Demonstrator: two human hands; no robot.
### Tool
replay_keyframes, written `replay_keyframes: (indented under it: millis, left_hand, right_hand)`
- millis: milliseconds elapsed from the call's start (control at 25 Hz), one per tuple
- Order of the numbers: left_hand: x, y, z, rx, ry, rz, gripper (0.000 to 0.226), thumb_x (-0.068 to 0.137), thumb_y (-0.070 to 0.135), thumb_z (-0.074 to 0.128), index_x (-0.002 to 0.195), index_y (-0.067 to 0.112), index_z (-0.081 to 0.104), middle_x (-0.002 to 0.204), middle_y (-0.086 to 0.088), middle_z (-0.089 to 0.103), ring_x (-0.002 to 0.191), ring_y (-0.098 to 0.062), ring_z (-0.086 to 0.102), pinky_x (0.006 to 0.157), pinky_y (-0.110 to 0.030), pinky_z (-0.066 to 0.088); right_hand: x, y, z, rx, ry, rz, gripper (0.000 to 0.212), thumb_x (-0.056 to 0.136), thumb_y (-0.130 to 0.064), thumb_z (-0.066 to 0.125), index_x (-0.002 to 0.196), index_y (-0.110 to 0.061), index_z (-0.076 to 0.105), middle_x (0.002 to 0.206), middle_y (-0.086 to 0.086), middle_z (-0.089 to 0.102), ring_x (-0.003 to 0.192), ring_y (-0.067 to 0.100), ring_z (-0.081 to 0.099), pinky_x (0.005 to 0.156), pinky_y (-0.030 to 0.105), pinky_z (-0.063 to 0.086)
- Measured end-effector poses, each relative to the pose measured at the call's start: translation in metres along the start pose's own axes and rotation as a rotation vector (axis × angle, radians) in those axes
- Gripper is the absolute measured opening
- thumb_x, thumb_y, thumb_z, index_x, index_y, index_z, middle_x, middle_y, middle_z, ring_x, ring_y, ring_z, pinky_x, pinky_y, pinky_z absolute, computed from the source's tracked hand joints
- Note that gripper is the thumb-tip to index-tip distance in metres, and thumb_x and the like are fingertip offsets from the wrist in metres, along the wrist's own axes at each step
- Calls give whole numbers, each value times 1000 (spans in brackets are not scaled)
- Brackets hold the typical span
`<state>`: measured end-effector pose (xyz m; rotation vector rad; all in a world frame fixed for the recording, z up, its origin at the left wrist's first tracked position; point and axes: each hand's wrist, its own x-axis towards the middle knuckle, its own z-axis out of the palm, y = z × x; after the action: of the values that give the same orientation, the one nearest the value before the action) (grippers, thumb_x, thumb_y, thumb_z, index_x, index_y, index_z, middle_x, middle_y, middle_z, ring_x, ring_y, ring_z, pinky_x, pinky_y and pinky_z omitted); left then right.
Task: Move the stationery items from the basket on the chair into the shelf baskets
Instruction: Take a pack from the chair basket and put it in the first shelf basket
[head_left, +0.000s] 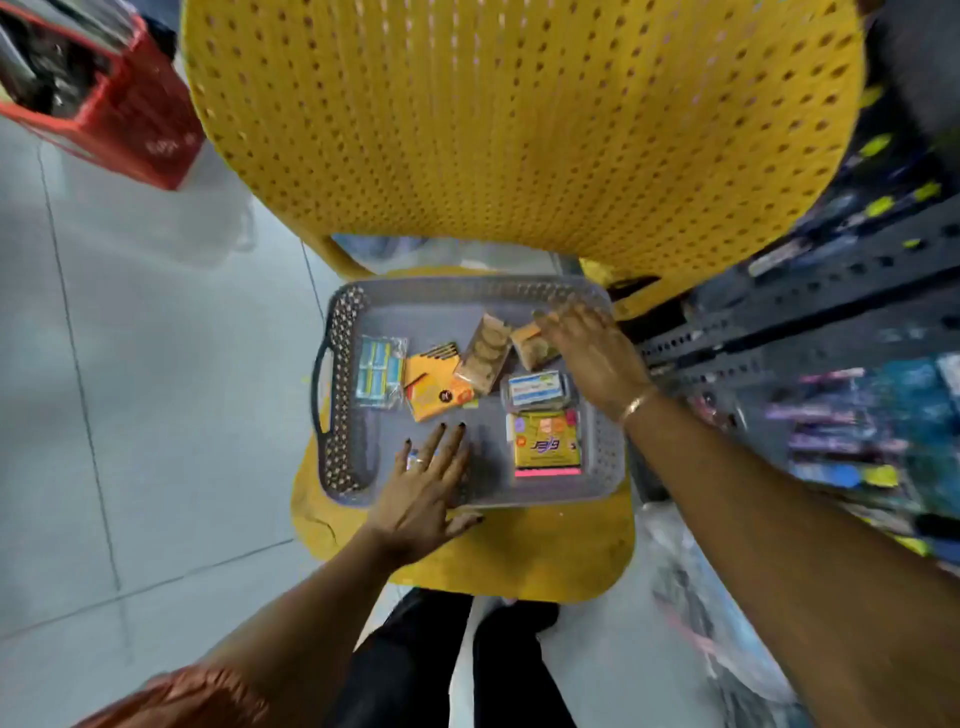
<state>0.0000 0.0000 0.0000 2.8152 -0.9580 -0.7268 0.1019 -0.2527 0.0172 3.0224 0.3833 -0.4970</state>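
Both hands reach flat and open into the grey basket on the chair, holding nothing. The right hand hovers at the far right corner over a tan packet, probably to take it; the left hand crosses the near rim.

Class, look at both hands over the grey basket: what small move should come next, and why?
Probably close the right hand on the tan packet beneath its fingers. That hand already lies open over it in the grey plastic basket, while the left hand rests flat and empty, so nothing is gripped yet.
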Motion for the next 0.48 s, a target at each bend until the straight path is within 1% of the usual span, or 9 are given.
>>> replay_keyframes:
  millis: [40,120,160,200,240,280,360,440,480]
  left_hand:
    - [3,-3,7,23,-1,0,83,81,67,34,134,4,45,144,-16,38,131,-35,34,91,-62,41]
    - [4,-7,18,23,10,3,82,83,68,32,135,5,44,145,-16,38,130,-36,37,94,-61,37]
    - [4,-9,21,50,24,5,82,84,68,31,136,6,43,145,-16,36,131,-36,35,97,-60,34]
    - [3,-8,22,50,21,7,83,84,69,30,137,6,41,146,-16,34,132,-35,33,99,-59,31]
    - [2,-7,24,51,20,14,83,84,69,29,138,7,40,148,-16,32,134,-35,31,101,-59,28]
    - [1,-7,24,48,24,12,83,84,69,29,139,7,38,149,-15,29,135,-34,28,103,-58,25]
    - [1,-7,21,36,-7,2,83,85,69,28,141,8,35,150,-15,24,137,-33,24,105,-58,20]
    - [2,-7,22,29,-7,-7,83,85,69,26,141,8,35,150,-15,25,137,-33,24,106,-58,20]
    - [1,-6,22,23,-3,-8,83,85,70,25,139,9,37,149,-16,27,136,-33,26,105,-59,22]
  right_hand:
    - [10,-1,6,36,-2,5,54,76,1,48,129,-12,52,123,21,62,112,39,59,88,49,52]
    - [22,-1,14,-49,-21,-78,53,75,-9,31,118,-17,62,107,15,71,97,34,68,78,41,56]
    - [26,-5,13,-81,-48,-79,52,73,-13,30,111,-20,65,98,10,73,88,29,70,72,35,58]
    - [30,-6,17,-105,-32,-98,50,72,-16,31,107,-23,67,92,6,74,83,25,71,69,31,57]
    - [29,-9,17,-119,-50,-95,48,73,-18,31,105,-24,66,90,4,74,81,22,70,67,28,57]
    - [29,-9,19,-131,-20,-116,46,73,-19,31,104,-24,65,89,2,73,81,20,69,67,27,56]
    - [32,-12,16,-171,-45,-88,42,75,-20,31,101,-22,64,87,0,72,82,17,68,70,26,56]
    - [34,-14,16,-203,-1,-78,35,75,-18,31,93,-22,61,83,-2,71,80,16,67,72,25,56]
    - [33,-15,17,-224,-15,-70,31,74,-16,32,89,-21,59,80,-2,70,78,17,66,73,25,56]
